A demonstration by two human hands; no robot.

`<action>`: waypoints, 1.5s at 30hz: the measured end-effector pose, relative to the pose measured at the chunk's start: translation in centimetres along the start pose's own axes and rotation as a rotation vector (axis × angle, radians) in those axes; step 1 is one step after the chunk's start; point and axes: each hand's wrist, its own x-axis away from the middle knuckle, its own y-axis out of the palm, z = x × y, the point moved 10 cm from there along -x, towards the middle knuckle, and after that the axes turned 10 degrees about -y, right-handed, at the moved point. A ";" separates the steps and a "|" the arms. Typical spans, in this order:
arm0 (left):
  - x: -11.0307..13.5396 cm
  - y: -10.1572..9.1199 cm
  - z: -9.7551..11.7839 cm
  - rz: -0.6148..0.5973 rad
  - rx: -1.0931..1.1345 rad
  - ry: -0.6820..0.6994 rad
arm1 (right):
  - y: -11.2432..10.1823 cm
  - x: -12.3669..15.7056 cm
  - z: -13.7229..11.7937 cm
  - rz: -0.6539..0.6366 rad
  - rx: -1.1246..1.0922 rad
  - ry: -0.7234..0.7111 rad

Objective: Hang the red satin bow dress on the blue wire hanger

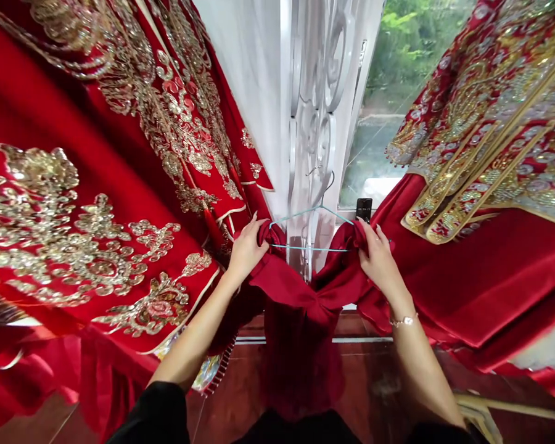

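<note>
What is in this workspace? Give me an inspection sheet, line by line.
Surface: dark red floor; no table seen.
Job's things: red cloth draped over a blue wire hanger, whose hook is up by the white grille.
Clutter: small black device below the window.
Hands: left hand grips the cloth at the hanger's left end, right hand at its right end.
Cables: nothing seen.
Surroundings: embroidered left robe, right robe, window with greenery.
</note>
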 end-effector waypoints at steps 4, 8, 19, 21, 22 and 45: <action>0.2 0.3 0.6 -0.006 -0.061 -0.001 | -0.7 0.2 -0.2 -0.036 -0.020 -0.003; 0.5 0.1 1.8 0.059 -0.207 0.005 | -1.2 0.5 -0.7 -0.067 0.045 0.040; 0.5 1.9 4.0 -0.003 -0.708 0.108 | -2.0 1.2 -0.7 0.015 0.405 0.299; 0.7 1.7 3.8 -0.003 -0.714 0.134 | -2.1 0.9 0.0 -0.018 0.400 0.299; 0.8 1.7 3.7 -0.010 -0.712 0.143 | -2.3 0.9 0.5 -0.030 0.388 0.300; 2.2 0.8 4.2 0.057 -0.672 0.063 | -0.4 0.1 3.2 0.023 0.120 0.032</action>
